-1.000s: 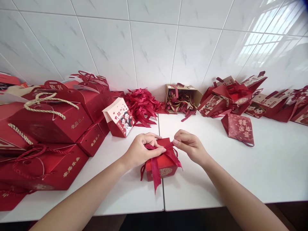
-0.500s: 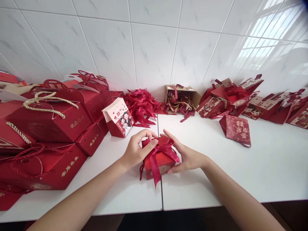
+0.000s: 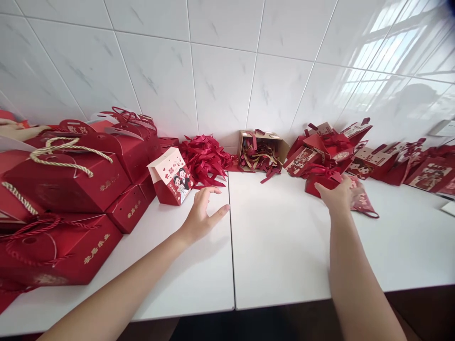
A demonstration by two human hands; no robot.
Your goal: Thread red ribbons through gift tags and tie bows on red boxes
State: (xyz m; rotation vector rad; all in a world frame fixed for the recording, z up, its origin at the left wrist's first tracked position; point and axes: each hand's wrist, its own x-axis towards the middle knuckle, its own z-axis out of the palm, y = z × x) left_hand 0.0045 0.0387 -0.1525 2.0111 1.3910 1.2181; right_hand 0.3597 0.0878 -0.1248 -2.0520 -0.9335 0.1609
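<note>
Above the middle of the white table, my left hand [image 3: 202, 217] has its thumb and fingers apart and holds nothing. My right hand [image 3: 336, 194] reaches out to the right, its thumb against the near side of a small red gift box [image 3: 314, 185]. That box carries a shiny dark-pink ribbon bow [image 3: 325, 172] on top. My right fingers are partly blurred and hidden behind the hand. Next to them lies a red patterned box [image 3: 361, 196] with gold characters, partly covered by the hand.
Large red boxes [image 3: 64, 177] with rope handles are stacked at left; another person's hand [image 3: 19, 131] shows behind them. A couple-printed box [image 3: 171, 176], a ribbon heap [image 3: 206, 158] and an open carton of ribbons [image 3: 261, 150] stand toward the wall. Small gift boxes [image 3: 369, 163] line the right.
My right hand has carried the bow-tied gift box from the middle of the table to the boxes at right. My left hand has let go of it and stays near the middle.
</note>
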